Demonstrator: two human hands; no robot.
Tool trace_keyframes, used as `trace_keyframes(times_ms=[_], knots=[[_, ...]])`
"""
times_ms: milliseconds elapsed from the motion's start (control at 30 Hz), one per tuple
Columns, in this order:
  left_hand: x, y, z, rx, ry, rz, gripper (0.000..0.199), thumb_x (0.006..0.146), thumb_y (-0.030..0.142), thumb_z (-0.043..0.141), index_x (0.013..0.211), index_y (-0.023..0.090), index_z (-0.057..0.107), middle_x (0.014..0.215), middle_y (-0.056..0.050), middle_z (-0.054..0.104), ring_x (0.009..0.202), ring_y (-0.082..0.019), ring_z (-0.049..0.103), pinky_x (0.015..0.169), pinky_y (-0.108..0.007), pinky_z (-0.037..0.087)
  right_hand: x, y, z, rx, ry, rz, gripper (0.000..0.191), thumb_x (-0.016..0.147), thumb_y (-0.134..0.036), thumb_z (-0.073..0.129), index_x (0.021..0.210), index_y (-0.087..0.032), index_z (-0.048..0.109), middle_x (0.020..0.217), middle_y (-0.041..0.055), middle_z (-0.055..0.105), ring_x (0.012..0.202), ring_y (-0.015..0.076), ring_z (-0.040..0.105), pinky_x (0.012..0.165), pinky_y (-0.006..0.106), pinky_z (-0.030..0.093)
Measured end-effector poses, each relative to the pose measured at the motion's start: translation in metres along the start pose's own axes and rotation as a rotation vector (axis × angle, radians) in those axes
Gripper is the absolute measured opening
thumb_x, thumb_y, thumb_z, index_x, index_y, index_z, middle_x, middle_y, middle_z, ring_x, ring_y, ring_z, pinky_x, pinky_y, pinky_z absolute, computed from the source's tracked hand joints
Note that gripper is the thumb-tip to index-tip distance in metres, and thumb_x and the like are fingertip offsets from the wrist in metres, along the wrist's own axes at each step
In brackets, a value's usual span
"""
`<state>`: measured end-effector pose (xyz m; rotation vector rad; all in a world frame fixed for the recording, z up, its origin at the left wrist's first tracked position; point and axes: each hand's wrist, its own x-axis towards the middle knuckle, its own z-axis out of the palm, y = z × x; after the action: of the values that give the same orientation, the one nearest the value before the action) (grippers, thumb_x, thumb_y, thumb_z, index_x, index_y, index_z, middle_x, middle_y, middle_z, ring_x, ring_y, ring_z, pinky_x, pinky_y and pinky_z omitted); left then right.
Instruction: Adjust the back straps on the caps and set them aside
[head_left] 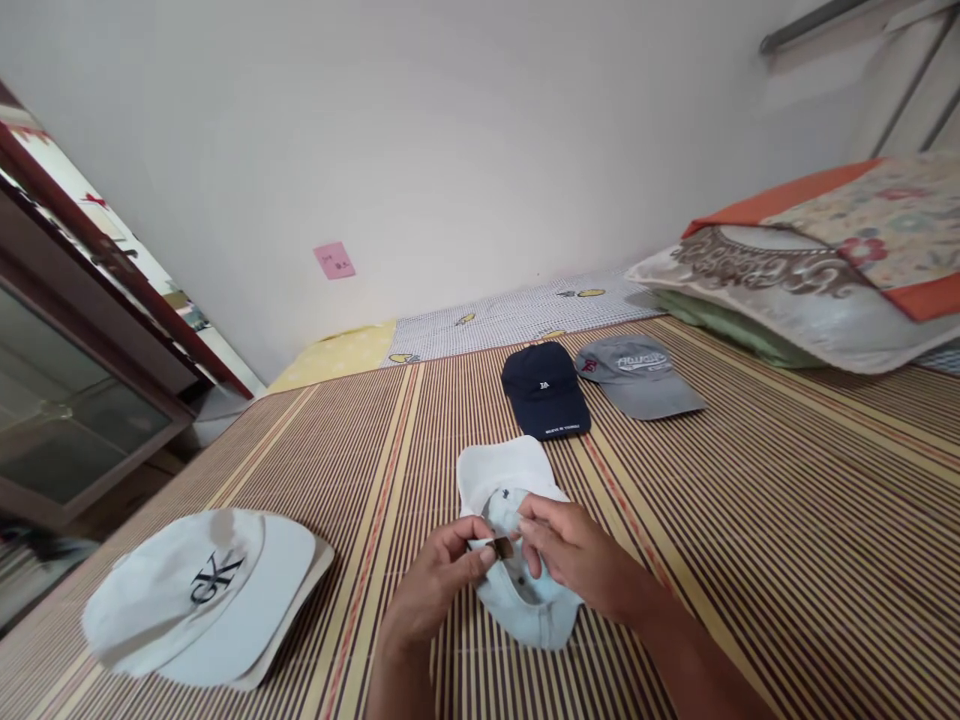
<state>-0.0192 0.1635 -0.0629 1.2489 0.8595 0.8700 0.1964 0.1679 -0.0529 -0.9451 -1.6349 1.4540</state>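
Note:
A pale blue-white baseball cap (547, 620) lies upside down in front of me, its brim (502, 470) pointing away and its inside showing. My left hand (450, 565) pinches the cap's back strap at a small brassy buckle (502, 548), thumb on top. From the right, my right hand (574, 550) reaches over the cap's opening. Its thumb and forefinger are drawn together close to the buckle; whatever is between them is too small to make out.
Two stacked white caps (202, 600) lie at left, the top one lettered CK. Beyond my hands are a navy cap (546, 390) and a grey cap (641, 378). They rest on a striped bamboo mat (360, 470). Pillows (817, 290) sit at the right, against the wall side.

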Motion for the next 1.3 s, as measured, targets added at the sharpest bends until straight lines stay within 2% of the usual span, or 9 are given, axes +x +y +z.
trace_keyframes(times_ms=[167,400,567,733,1000,1300], knots=[[0.001,0.001,0.000,0.012,0.017,-0.005,0.032,0.083,0.044,0.082,0.083,0.018,0.064,0.071,0.003,0.054,0.066,-0.011,0.040,0.062,-0.023,0.033,-0.005,0.002,-0.002,0.024,-0.152,0.027,0.025,0.099,-0.030,0.056,0.077,-0.020,0.059,0.066,-0.0038,0.060,0.047,0.0071,0.036,0.046,0.024,0.025],[-0.002,0.003,0.001,0.035,-0.010,0.015,0.030,0.086,0.044,0.078,0.081,0.017,0.063,0.072,0.002,0.052,0.067,-0.013,0.041,0.064,-0.025,0.033,-0.006,-0.001,-0.009,0.072,-0.066,0.008,0.018,0.101,-0.034,0.055,0.087,-0.022,0.058,0.063,-0.0048,0.061,0.048,0.0088,0.036,0.048,0.024,0.027],[-0.004,0.004,0.002,0.023,-0.005,0.017,0.032,0.085,0.045,0.080,0.083,0.018,0.064,0.073,0.003,0.049,0.069,-0.013,0.037,0.066,-0.026,0.031,-0.006,-0.007,-0.006,0.034,-0.083,0.002,0.018,0.098,-0.033,0.058,0.084,-0.021,0.061,0.066,-0.0036,0.061,0.050,0.0089,0.037,0.049,0.025,0.027],[-0.003,0.006,0.002,0.049,-0.030,0.023,0.031,0.088,0.045,0.076,0.084,0.018,0.064,0.074,0.003,0.048,0.071,-0.014,0.036,0.067,-0.027,0.030,-0.007,-0.012,-0.005,-0.008,-0.077,-0.010,0.017,0.097,-0.029,0.059,0.084,-0.020,0.064,0.064,-0.0035,0.062,0.055,0.0104,0.043,0.057,0.025,0.034],[-0.003,0.006,0.002,0.086,-0.030,0.039,0.035,0.089,0.051,0.073,0.082,0.018,0.064,0.074,0.002,0.048,0.072,-0.016,0.036,0.069,-0.028,0.030,-0.010,-0.006,-0.008,0.091,-0.158,0.023,0.020,0.099,-0.033,0.059,0.083,-0.020,0.062,0.062,-0.0041,0.061,0.051,0.0091,0.038,0.052,0.024,0.030],[-0.003,0.005,0.002,0.096,-0.085,0.045,0.036,0.090,0.053,0.071,0.083,0.018,0.067,0.072,0.001,0.052,0.069,-0.015,0.041,0.068,-0.027,0.033,-0.011,-0.013,-0.007,-0.171,-0.148,0.018,0.018,0.093,-0.026,0.058,0.077,-0.020,0.064,0.064,-0.0034,0.059,0.062,0.0131,0.055,0.062,0.026,0.041]])
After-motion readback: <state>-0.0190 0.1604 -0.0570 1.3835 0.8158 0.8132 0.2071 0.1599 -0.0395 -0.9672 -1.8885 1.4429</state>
